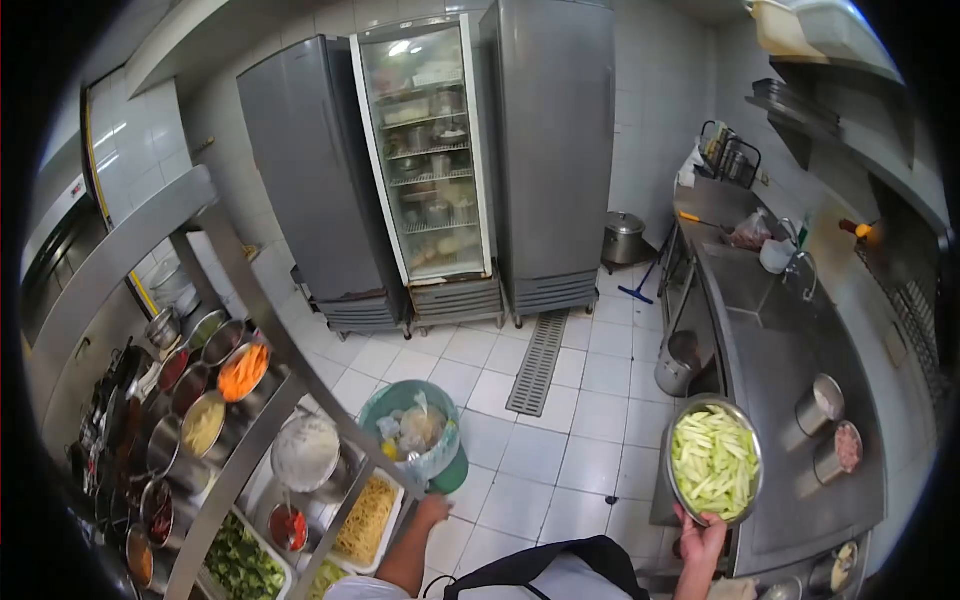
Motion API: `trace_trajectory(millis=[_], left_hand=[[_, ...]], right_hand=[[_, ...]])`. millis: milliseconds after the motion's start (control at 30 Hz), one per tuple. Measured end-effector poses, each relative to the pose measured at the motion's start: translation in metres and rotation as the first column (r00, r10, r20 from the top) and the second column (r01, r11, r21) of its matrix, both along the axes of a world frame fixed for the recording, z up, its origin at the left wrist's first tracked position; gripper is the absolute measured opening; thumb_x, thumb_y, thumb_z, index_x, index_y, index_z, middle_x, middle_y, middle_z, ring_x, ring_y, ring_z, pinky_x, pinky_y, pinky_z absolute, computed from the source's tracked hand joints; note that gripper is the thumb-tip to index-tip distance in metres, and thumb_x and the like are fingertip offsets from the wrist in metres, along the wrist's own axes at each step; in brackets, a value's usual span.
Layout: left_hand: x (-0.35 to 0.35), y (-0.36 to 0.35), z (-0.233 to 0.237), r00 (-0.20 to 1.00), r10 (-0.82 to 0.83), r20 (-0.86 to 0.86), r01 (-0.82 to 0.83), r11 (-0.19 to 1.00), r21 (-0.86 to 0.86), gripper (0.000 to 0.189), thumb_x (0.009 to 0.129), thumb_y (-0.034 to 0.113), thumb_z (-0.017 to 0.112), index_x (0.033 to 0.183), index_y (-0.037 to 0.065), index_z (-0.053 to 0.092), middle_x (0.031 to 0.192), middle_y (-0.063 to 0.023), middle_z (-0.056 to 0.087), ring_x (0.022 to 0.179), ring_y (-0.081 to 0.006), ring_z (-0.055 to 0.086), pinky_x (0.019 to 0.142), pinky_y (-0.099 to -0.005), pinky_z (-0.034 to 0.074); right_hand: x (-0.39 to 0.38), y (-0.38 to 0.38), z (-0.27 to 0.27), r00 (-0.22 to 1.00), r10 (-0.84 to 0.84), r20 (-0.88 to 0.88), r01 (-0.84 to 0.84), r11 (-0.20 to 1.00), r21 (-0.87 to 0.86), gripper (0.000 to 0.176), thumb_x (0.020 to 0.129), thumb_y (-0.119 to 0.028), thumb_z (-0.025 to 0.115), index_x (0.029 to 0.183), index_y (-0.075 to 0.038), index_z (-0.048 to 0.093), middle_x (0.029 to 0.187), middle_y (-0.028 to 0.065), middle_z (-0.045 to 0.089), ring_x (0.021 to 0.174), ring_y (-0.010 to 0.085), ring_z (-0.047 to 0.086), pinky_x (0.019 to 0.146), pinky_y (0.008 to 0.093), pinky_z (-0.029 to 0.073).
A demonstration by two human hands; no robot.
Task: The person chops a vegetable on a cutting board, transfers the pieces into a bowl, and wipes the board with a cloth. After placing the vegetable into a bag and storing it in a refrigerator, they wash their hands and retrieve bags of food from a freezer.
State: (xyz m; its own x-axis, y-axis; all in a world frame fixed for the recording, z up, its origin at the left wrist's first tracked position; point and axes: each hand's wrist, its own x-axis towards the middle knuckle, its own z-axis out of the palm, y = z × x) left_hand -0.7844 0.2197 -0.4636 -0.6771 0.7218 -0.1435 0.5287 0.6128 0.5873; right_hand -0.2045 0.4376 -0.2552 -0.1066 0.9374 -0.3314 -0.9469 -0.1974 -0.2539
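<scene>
A round metal bowl (pixel 714 460) full of pale green cut vegetable sticks is in my right hand (pixel 703 540), whose fingers grip its lower rim, beside the steel counter. My left hand (pixel 432 510) hangs low near the green waste bin (pixel 452 470); its fingers are too small and blurred to make out. Left of that hand are a white tray of noodles (pixel 367 520), a tray of green vegetables (pixel 243 562) and a small metal pot with red food (pixel 288 527).
Metal containers, one with orange sticks (pixel 243 373), fill the left rack behind a steel frame (pixel 270 330). Ahead stand tall fridges (pixel 555 150) and a floor drain (pixel 540 362). On the right, a counter (pixel 790 420) holds a sink (pixel 738 278) and two metal pots. A blue squeegee (pixel 636 294) touches the floor.
</scene>
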Motion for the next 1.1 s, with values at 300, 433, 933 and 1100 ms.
trace_trajectory(millis=[300,433,933,1100], left_hand=[[-0.082,0.252,0.165,0.996,-0.067,-0.050,0.077,0.971,0.227,0.051,0.079,0.040,0.074,0.116,0.005,0.067,0.105,-0.0216,0.069,0.100,-0.0327,0.066,0.086,-0.0412,0.052],[-0.142,0.266,0.092,0.805,-0.404,-0.435,0.238,0.891,-0.387,0.044,0.090,0.044,0.056,0.108,0.006,0.070,0.107,-0.0199,0.068,0.098,-0.0338,0.066,0.088,-0.0448,0.051],[-0.280,0.449,0.096,0.972,0.196,0.131,-0.053,0.723,-0.688,0.039,0.087,0.044,0.055,0.109,0.015,0.070,0.103,-0.0119,0.071,0.101,-0.0277,0.067,0.091,-0.0428,0.050],[-0.385,0.694,0.147,0.673,-0.643,-0.365,0.192,0.629,-0.754,0.037,0.087,0.044,0.054,0.101,0.016,0.074,0.099,-0.0076,0.072,0.096,-0.0298,0.067,0.087,-0.0433,0.051]], right_hand=[[-0.038,0.141,-0.010,0.966,-0.252,0.064,0.248,0.967,0.067,0.061,0.075,0.007,0.045,0.136,0.007,0.039,0.137,0.0221,0.048,0.120,0.0436,0.052,0.102,0.0581,0.048],[-0.015,0.320,-0.011,0.955,-0.296,-0.013,0.296,0.955,0.004,0.060,0.075,0.006,0.046,0.134,0.012,0.039,0.134,0.0245,0.048,0.117,0.0443,0.054,0.102,0.0565,0.050],[-0.062,0.571,-0.013,0.763,-0.643,-0.076,0.616,0.757,-0.218,0.054,0.084,0.000,0.046,0.137,0.010,0.037,0.131,0.0267,0.046,0.112,0.0548,0.051,0.093,0.0464,0.058],[-0.081,0.606,-0.019,0.671,-0.740,0.050,0.728,0.644,-0.235,0.044,0.094,-0.008,0.049,0.135,0.006,0.042,0.131,0.0247,0.045,0.111,0.0483,0.052,0.095,0.0507,0.054]])
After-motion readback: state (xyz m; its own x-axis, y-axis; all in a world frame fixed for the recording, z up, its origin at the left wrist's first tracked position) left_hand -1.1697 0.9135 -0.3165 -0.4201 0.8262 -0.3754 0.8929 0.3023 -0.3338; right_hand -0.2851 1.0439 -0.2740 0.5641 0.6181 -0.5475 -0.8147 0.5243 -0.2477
